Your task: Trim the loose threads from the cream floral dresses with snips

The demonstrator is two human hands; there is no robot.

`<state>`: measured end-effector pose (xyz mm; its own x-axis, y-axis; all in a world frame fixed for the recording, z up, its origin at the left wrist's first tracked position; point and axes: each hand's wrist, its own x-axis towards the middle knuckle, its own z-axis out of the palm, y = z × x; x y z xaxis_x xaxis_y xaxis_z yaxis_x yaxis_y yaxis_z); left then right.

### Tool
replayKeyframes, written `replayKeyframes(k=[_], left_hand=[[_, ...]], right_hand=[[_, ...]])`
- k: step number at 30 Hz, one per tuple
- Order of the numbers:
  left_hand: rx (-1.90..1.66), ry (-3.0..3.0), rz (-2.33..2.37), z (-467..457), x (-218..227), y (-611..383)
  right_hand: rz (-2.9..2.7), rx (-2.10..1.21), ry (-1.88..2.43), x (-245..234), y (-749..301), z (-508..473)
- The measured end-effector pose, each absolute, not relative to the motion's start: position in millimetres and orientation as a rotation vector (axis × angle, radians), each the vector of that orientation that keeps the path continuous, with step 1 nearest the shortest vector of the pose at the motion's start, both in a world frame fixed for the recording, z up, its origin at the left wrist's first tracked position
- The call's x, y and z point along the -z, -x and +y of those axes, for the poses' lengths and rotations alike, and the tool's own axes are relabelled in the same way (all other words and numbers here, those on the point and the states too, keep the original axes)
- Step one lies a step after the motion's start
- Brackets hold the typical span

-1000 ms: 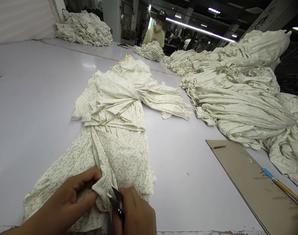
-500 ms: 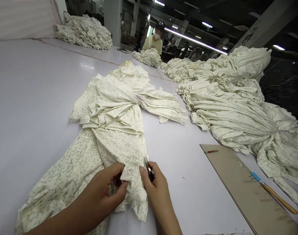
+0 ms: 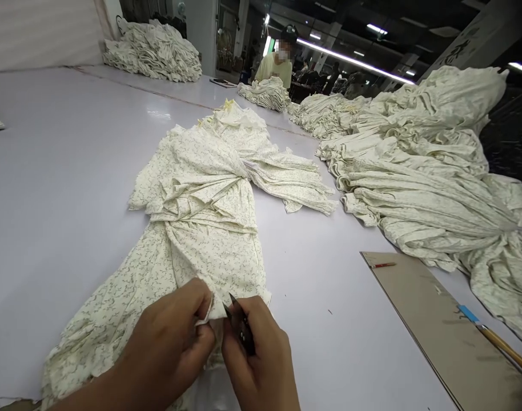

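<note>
Cream fabric point(image 3: 213, 251) with a small printed pattern lies in a gathered heap before me, its near end reaching my hands. My left hand point(image 3: 175, 325) pinches the edge of this fabric between thumb and fingers. Dark thread snips point(image 3: 240, 328) are in my right hand point(image 3: 263, 348), fingers wrapped round them. The two pointed blades stand apart at the fabric edge, just right of my left fingertips. Whether the blades touch the cloth I cannot tell.
Large piles of the same fabric point(image 3: 419, 171) lie along the right, with another pile point(image 3: 153, 52) at the far left. A brown board point(image 3: 419, 308) at right bears a red pen point(image 3: 383, 265) and a wooden-handled tool point(image 3: 501, 345). A person point(image 3: 274, 67) stands beyond the table point(image 3: 64, 188).
My right hand has turned, and the snips now point up and left with their blades apart. My left hand has shifted slightly left, folding the fabric edge over.
</note>
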<state>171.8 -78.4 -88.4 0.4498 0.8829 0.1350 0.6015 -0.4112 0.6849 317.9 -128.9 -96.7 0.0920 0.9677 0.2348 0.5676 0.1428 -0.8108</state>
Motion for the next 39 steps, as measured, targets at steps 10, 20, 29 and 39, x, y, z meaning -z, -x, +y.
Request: replayKeyframes(k=[10, 20, 29, 39], left_hand=[[-0.924, -1.595, 1.057, -76, 83, -162], [-0.878, -1.508, 1.054, -78, 87, -159], [-0.891, -1.478, 1.039, -81, 89, -159], [-0.603, -1.341, 0.914, -59, 71, -149]], right_hand=[[-1.528, -0.689, 1.555, 101, -309, -139], [-1.435, -0.642, 1.637, 114, -292, -149], [-1.466, -0.642, 1.606, 113, -293, -144], [-1.249, -0.734, 1.684, 86, -323, -124]])
